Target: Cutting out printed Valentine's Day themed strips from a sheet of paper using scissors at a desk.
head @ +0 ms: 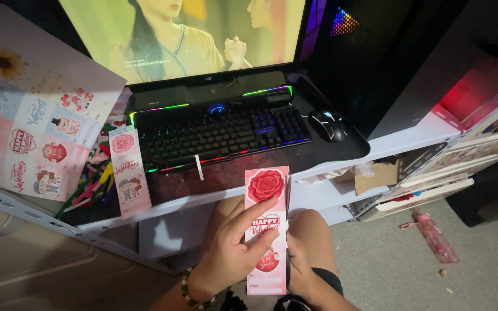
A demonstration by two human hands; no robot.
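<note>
Both hands hold one long pink card strip [267, 230] upright just in front of the counter's [318, 167] near edge. The left hand [231, 247] lies over the strip's left side, its fingers spread across the printed middle and the thumb tucked behind, a beaded bracelet [188, 291] on the wrist. The right hand [304, 256] sits behind the strip's right edge, mostly hidden by the card, so how its fingers close cannot be told beyond that it grips the strip from the back. The strip shows a red rose at the top, a lettered heart panel under the left fingers and another heart lower down. Beyond the hands, on the dark mat of the counter, lies a black keyboard [220, 132] with coloured backlighting, and a black mouse [328, 125] rests further out to the right of it. Behind the keyboard stands a monitor [185, 34] showing a film scene. To the left of the hands a second pink strip [128, 173] of the same kind lies flat on the counter, hanging over its edge, beside a heap of coloured pipe cleaners [93, 178]. Further left a large printed sheet [30, 109] of uncut pink cards leans tilted. To the right of the hands, more printed sheets [433, 184] are stacked on a lower shelf, and a pink bottle [433, 236] lies on the floor.
</note>
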